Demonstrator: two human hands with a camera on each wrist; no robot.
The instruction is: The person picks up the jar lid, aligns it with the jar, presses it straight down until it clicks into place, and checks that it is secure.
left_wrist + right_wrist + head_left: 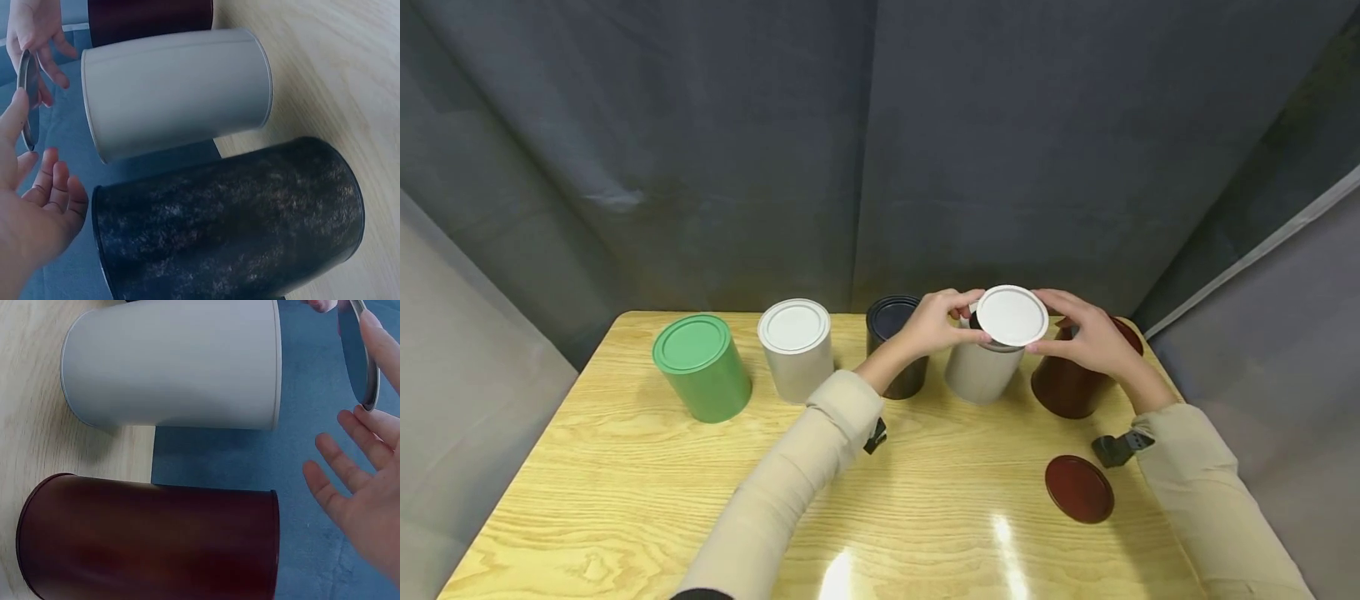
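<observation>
Both hands hold a round white lid (1012, 316) by its edges, just above a light grey can (983, 372). My left hand (942, 322) pinches the lid's left edge between thumb and fingers. On the opposite edge my right hand (1086, 333) pinches it too, its other fingers spread in the right wrist view. A gap shows between the lid (357, 359) and the rim of the grey can (172, 362). Behind the right hand stands a dark red can (1063, 387), partly hidden. The left forearm partly covers a black can (906, 379).
A green can (703, 375) and a white-lidded can (797, 358) stand at the left of the row. A dark red lid (1078, 489) lies on the wooden table (647, 500) near the right forearm. Dark grey curtains (760, 150) hang behind the table.
</observation>
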